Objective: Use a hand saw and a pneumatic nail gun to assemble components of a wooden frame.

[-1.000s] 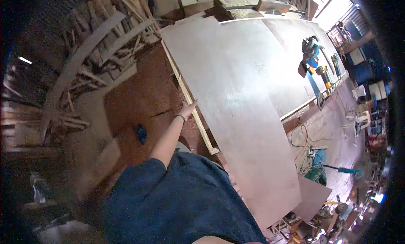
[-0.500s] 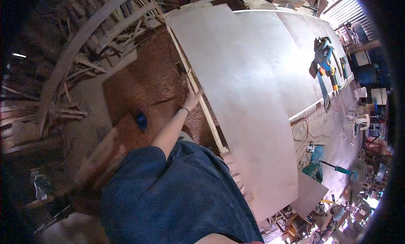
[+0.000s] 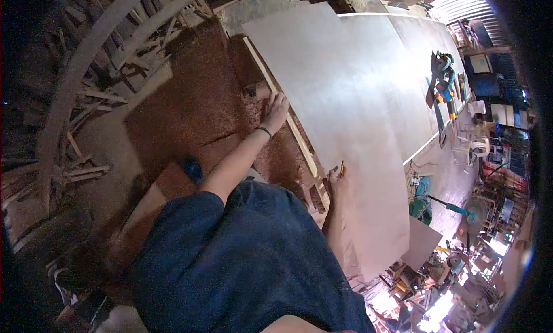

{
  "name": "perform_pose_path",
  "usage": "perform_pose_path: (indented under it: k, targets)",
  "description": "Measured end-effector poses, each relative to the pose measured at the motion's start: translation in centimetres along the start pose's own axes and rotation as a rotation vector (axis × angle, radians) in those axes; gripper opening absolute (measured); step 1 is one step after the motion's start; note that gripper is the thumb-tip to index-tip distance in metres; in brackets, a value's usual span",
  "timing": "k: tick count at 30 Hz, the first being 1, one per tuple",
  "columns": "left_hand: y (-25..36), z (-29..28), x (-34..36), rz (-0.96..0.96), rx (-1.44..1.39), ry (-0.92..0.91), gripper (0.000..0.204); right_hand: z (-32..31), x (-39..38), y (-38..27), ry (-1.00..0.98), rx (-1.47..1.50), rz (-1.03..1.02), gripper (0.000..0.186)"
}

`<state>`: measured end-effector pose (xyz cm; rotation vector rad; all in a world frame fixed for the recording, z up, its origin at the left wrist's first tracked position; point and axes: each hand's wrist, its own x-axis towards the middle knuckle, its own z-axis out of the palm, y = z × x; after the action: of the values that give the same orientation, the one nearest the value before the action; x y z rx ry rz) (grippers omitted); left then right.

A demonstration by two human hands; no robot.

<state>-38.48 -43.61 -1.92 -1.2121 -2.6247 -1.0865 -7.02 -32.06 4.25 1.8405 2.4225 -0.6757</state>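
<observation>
A long pale wooden strip (image 3: 300, 138) runs along the near left edge of the large pale plywood sheet (image 3: 363, 108). My left hand (image 3: 276, 108) has its fingers bent over the strip, partway up its length. Over the near part of the sheet, my right hand (image 3: 339, 182) is closed on a slim yellow pencil-like thing (image 3: 343, 168) with a dark end. That thing points away from me. Its exact kind is too small to make out.
Power tools (image 3: 442, 82) lie on the far right of the sheets. A standing fan (image 3: 473, 211), white plastic chairs (image 3: 479, 146) and cluttered equipment stand at the right. Stacked timber (image 3: 86, 74) fills the left side, above a brown dusty floor (image 3: 190, 91).
My right hand has come into view over the sheet with the yellow thing. My left hand has shifted up and right, its fingers now bent over the strip. The view has shifted slightly.
</observation>
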Motion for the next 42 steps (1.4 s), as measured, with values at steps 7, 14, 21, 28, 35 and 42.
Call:
perform_pose_path:
  k: [7,14,21,28,35,42]
  targets:
    - [0.1,-3.6,-2.0,0.155,-0.103,-0.367,0.012,3.7,1.4,0.3,0.207,0.006,-0.050,0.056]
    - [-2.5,-6.7,-4.9,-0.435,-0.251,-0.638,0.045,2.2,8.4,0.2,0.061,0.091,-0.174,0.042]
    - [-9.9,-7.6,9.1,-1.024,-0.749,-0.025,0.088,-3.2,29.3,-7.9,0.344,-0.106,-0.313,0.066]
    - [-13.1,-3.2,16.8,-1.167,-0.801,-0.139,0.114,-4.1,36.8,-11.0,0.137,-0.132,-0.273,0.071]
    - [-14.0,-3.2,12.7,-1.081,-0.868,-0.159,0.092,-3.4,34.0,-7.5,0.335,-0.198,-0.315,0.064]
    - [-13.0,1.3,12.8,-1.052,-0.924,0.032,0.082,-4.5,33.8,-4.8,0.306,-0.229,-0.327,0.055]
